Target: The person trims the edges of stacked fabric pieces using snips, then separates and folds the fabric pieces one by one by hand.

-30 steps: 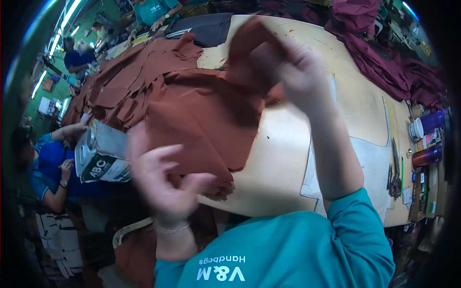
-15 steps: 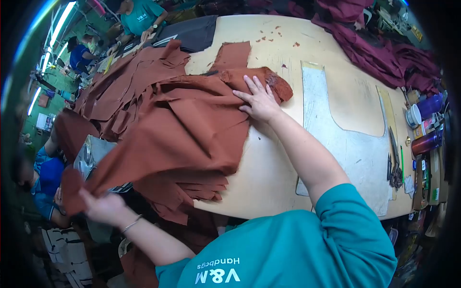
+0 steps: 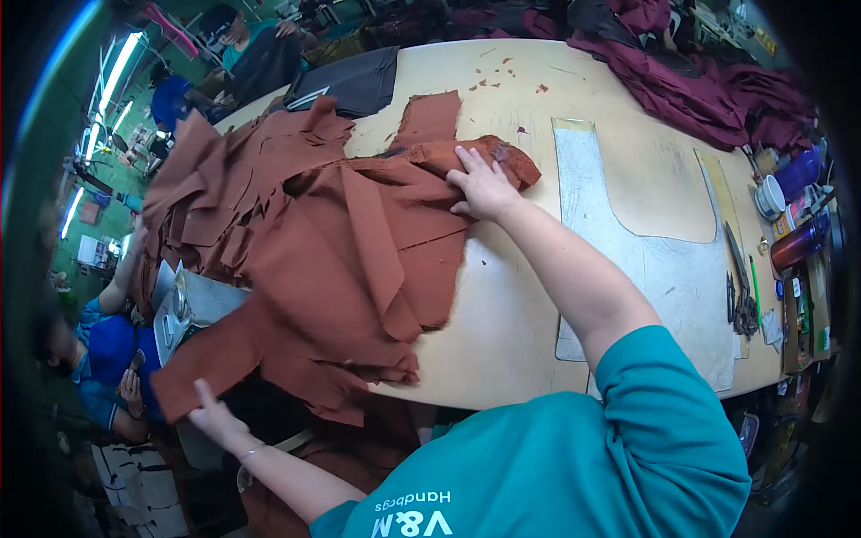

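We have a large piece of rust-brown fabric (image 3: 309, 260) in front of us, its upper part lying on the pale table (image 3: 502, 305) and its lower left end stretched out past the near edge. Our left hand (image 3: 215, 420) pinches that end by its border, one finger showing on top of the cloth. Our right hand (image 3: 487, 186) lies palm down on the bunched far end, fingers spread. A folded strip runs slantwise across the middle of the fabric, and more rust-brown pieces (image 3: 211, 193) lie heaped beyond it on the left. Just beside the fabric's lower left part we see a metal can (image 3: 208, 303), with a co-worker's hand (image 3: 132, 389) near it. To the right of our forearm a grey pattern template (image 3: 641, 269) with a U-shaped cut-out lies flat, and by its right side are black scissors (image 3: 743, 314) and a slim green stick (image 3: 755, 289). Maroon cloth (image 3: 664, 99) drapes over the far right edge, and dark grey cloth (image 3: 369, 85) lies at the far left.
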{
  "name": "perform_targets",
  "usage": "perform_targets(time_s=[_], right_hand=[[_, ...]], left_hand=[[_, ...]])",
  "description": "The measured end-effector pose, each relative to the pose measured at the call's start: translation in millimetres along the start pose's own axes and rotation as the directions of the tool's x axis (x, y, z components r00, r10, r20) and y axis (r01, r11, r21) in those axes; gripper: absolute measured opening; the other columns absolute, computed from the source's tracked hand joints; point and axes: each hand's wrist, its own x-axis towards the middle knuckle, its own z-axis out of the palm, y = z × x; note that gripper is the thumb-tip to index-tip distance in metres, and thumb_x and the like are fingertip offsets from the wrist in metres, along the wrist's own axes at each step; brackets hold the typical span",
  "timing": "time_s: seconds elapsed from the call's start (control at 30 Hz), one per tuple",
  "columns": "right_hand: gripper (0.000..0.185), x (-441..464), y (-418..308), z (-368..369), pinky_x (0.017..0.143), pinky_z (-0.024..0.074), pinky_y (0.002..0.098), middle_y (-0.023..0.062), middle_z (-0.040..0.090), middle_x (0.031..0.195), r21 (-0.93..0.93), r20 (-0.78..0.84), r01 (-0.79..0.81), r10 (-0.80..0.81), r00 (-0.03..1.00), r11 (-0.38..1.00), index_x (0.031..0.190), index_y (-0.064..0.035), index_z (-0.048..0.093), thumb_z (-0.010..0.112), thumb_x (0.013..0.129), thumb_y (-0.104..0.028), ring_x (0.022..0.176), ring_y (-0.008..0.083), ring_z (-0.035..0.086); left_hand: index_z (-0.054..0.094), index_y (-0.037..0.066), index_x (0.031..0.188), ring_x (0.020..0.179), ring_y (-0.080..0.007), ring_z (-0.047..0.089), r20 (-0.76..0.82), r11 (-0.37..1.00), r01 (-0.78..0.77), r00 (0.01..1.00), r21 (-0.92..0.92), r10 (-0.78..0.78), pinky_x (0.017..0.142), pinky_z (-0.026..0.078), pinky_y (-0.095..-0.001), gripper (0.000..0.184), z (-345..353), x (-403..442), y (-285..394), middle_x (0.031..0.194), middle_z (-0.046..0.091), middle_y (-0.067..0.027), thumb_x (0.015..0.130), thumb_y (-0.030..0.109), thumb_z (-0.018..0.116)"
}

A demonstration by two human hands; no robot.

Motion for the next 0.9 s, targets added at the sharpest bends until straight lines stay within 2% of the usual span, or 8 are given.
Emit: perform_targets(time_s=[0.07,0.17,0.2,0.3,0.4,0.47,0.67,0.9], right_hand=[[0.038,-3.0,-7.6,-33.5,0.100,0.0219,0.0578,0.0131,0.024,0.139,-0.222,0.067,-0.008,0.023,0.997,0.975,0.105,-0.0103,0.058,0.067,0.069,-0.020,0.130,0.0350,0.017],[0.029,-18.1,-11.9,-81.9,0.097,0.0229,0.0615,0.0140,0.047,0.117,-0.392,0.071,0.104,-0.082,0.994,0.914,0.092,-0.0070,0.062,0.066,0.066,-0.016,0.125,0.0334,0.028],[0.031,-22.3,-20.0,-101.2,0.096,0.0230,0.0630,0.0133,0.051,0.111,-0.399,0.147,0.131,-0.078,0.986,0.908,0.094,-0.0074,0.062,0.066,0.065,-0.016,0.122,0.0310,0.034],[0.036,-29.2,-36.6,-130.5,0.091,0.0349,0.0534,0.0121,0.058,0.100,-0.094,0.205,0.285,-0.261,0.943,0.954,0.097,-0.0063,0.060,0.068,0.064,-0.017,0.108,0.0283,0.049],[0.042,-28.6,-34.4,-131.1,0.081,0.0438,0.0399,0.0117,0.060,0.092,0.189,0.243,0.300,-0.341,0.908,0.935,0.099,-0.0050,0.057,0.070,0.063,-0.020,0.091,0.0278,0.057],[0.048,-29.7,-15.9,-119.0,0.074,0.0446,0.0324,0.0120,0.061,0.087,0.340,0.299,0.264,-0.370,0.879,0.902,0.099,-0.0054,0.055,0.074,0.060,-0.026,0.082,0.0266,0.058],[0.041,-36.3,25.9,-61.3,0.080,0.0390,0.0453,0.0045,0.057,0.094,-0.138,0.230,0.286,-0.250,0.940,0.948,0.089,-0.0104,0.057,0.075,0.057,-0.029,0.105,0.0252,0.042],[0.027,-13.2,16.8,-23.5,0.077,0.0426,0.0438,0.0021,0.055,0.090,0.061,0.091,0.299,-0.303,0.948,0.952,0.083,-0.0098,0.056,0.071,0.064,-0.021,0.099,0.0262,0.044]], left_hand=[[0.031,0.004,0.131,0.104,-0.0283,0.049,0.106,0.577,-0.386,0.883,0.720,0.458,0.083,0.044,-0.0362,0.065,15.0,-33.0,19.1,0.127,0.036,-0.0181,0.079,0.023,0.064],[0.030,0.003,0.131,0.104,-0.0279,0.049,0.147,0.638,-0.648,0.741,0.416,0.656,0.081,0.046,-0.0414,0.068,60.0,-87.9,70.5,0.131,0.029,-0.0178,0.077,0.022,0.066],[0.032,-0.001,0.128,0.106,-0.0263,0.048,0.258,0.800,-0.595,0.764,-0.070,0.591,0.085,0.043,-0.0386,0.065,81.9,-106.3,78.8,0.130,0.034,-0.0147,0.076,0.018,0.067],[0.039,-0.002,0.123,0.117,-0.0254,0.041,0.677,0.707,-0.556,0.314,-0.436,0.665,0.097,0.030,-0.0367,0.060,157.4,-143.5,104.9,0.124,0.045,-0.0152,0.070,0.008,0.066],[0.043,-0.002,0.120,0.113,-0.0310,0.046,0.699,0.638,-0.612,0.186,-0.468,0.690,0.095,0.035,-0.0356,0.063,245.7,-168.4,94.3,0.118,0.050,-0.0186,0.068,0.023,0.071],[0.047,0.002,0.118,0.102,-0.0311,0.054,0.945,0.873,-0.376,-0.025,-0.311,0.325,0.089,0.040,-0.0358,0.065,265.9,-162.0,98.4,0.106,0.057,-0.0194,0.066,0.032,0.072],[0.057,0.006,0.067,0.061,-0.0273,0.058,0.880,0.615,-0.674,-0.112,-0.408,0.461,0.055,0.042,-0.0367,0.027,262.4,-145.4,82.8,0.063,0.057,-0.0098,0.073,0.031,0.063],[0.052,0.002,0.060,0.052,-0.0314,0.050,0.840,0.660,-0.563,-0.122,-0.497,0.529,0.048,0.037,-0.0348,0.021,234.4,-117.1,73.0,0.053,0.049,-0.0140,0.070,0.013,0.067]])
